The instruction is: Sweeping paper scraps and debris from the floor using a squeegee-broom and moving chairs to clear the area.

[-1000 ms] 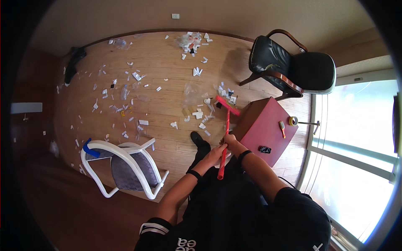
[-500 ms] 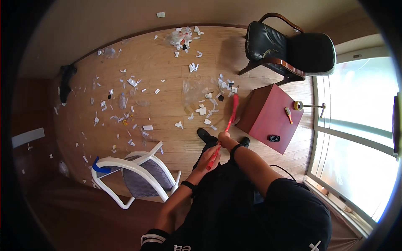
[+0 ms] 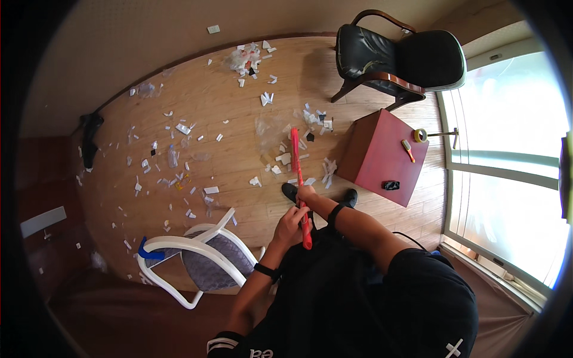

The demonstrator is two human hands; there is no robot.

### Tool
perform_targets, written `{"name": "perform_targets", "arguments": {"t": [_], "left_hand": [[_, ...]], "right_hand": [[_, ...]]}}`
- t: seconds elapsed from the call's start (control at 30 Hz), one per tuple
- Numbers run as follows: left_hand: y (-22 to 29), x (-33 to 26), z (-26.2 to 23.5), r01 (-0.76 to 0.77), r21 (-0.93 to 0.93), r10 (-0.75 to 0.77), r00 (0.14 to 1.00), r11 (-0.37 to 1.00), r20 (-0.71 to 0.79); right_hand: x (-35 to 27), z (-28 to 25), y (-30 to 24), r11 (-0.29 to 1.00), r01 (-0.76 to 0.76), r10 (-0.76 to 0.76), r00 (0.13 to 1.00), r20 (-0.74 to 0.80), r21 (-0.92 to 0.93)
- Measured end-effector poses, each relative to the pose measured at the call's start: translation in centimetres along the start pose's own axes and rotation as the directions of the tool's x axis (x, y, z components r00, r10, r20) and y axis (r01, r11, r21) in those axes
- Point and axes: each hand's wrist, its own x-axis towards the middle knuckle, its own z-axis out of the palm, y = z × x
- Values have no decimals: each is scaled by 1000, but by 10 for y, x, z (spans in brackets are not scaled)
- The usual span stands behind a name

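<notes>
Since a second ago your broom (image 3: 296, 173) has swung from angled right to nearly straight ahead, head now among the scraps. Left hand (image 3: 290, 225) wraps the lower handle, fingers clamped on it; right hand (image 3: 307, 194) grips just above, fingers likewise closed round the handle. Keep strokes short and low, I'd judge, drawing paper scraps (image 3: 285, 159) toward one heap. Beyond: white plastic chair (image 3: 197, 256) at your left, red desk (image 3: 382, 156) right, black armchair (image 3: 394, 56) farther off.
</notes>
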Motion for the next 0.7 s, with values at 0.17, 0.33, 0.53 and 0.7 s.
{"name": "perform_targets", "arguments": {"t": [0.17,0.33,0.53,0.7], "left_hand": [[1,0,5,-37,8,36,998,999,58],[-5,-5,4,-17,26,15,998,1000,58],[-1,6,6,-64,82,59,996,995,61],[-13,-2,4,-10,26,9,999,1000,32]], "right_hand": [[43,-22,42,782,320,-307,944,116,-535],[17,-23,31,478,355,-417,897,148,-803],[16,-43,23,138,169,-376,921,106,-976],[13,-38,14,10,181,-472,868,155,-983]]}}
